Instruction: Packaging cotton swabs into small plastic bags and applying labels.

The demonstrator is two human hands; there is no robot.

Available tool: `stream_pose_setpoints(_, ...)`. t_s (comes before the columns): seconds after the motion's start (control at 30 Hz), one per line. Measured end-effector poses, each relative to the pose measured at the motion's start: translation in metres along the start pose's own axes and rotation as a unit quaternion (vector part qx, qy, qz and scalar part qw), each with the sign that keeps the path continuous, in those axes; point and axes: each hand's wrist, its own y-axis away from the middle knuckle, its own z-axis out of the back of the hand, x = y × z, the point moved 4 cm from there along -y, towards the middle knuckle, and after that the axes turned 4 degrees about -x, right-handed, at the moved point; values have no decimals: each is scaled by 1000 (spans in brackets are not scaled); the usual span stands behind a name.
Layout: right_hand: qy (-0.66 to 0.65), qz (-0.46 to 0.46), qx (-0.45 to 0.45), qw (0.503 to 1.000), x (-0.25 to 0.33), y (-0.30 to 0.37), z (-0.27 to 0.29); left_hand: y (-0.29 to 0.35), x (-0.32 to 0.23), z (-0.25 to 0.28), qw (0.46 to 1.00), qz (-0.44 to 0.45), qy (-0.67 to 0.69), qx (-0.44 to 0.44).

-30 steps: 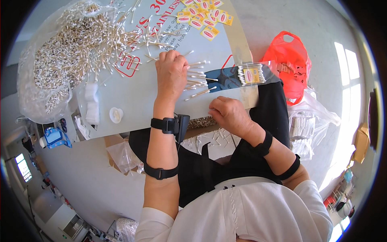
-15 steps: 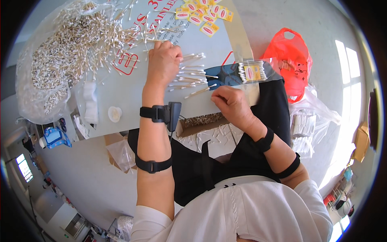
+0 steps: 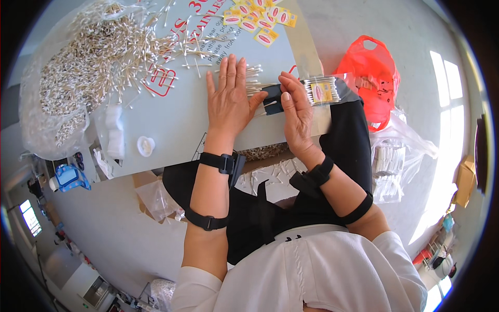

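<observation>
My left hand lies palm down with fingers stretched out, at the left end of a loose row of cotton swabs. My right hand is held on edge, fingers extended and palm toward the swabs. Between the two hands, a few swabs reach onto a dark blue patch on the table. Some swabs are hidden by my left hand. Just right of my right fingers is a flat bundle of swabs with a yellow card in a clear sleeve.
A large clear bag of swabs spills onto the grey tabletop. Yellow cards lie at the far edge. A white container and small round dish sit left. Beyond the right edge are a red bag and clear bag.
My left hand has moved right and nearer, from bent fingers to flat. The right hand has gone from curled to extended and moved slightly forward. The swabs are drawn closer together.
</observation>
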Motion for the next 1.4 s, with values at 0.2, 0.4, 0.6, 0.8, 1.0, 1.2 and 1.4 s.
stream_pose_setpoints(0.2, -23, 24, -21, 999, -11, -11, -10, 23, 12, 6, 942, 92, 285, -154)
stream_pose_setpoints(0.4, -33, 31, -16, 999, -13, -12, -20, 43, 12, 1, 773, 261, 513, -266)
stream_pose_setpoints(0.6, -63, 15, -26, 998, -17, -10, -23, 35, -12, -9, 740, 242, 570, -262)
stream_pose_setpoints(0.8, -58, -46, -38, 996, -9, -24, 5, 35, 6, 12, 881, 181, 367, -236)
stream_pose_setpoints(1.0, 225, 59, 53, 971, 10, -38, 12, 32, -11, 25, 975, 62, 129, -169)
stream_pose_setpoints(1.2, 354, 164, 154, 908, 9, -51, -4, 35, -15, 17, 981, 76, 104, -146)
stream_pose_setpoints(1.4, 416, 225, 223, 852, 5, -55, -13, 38, -12, 11, 979, 85, 120, -144)
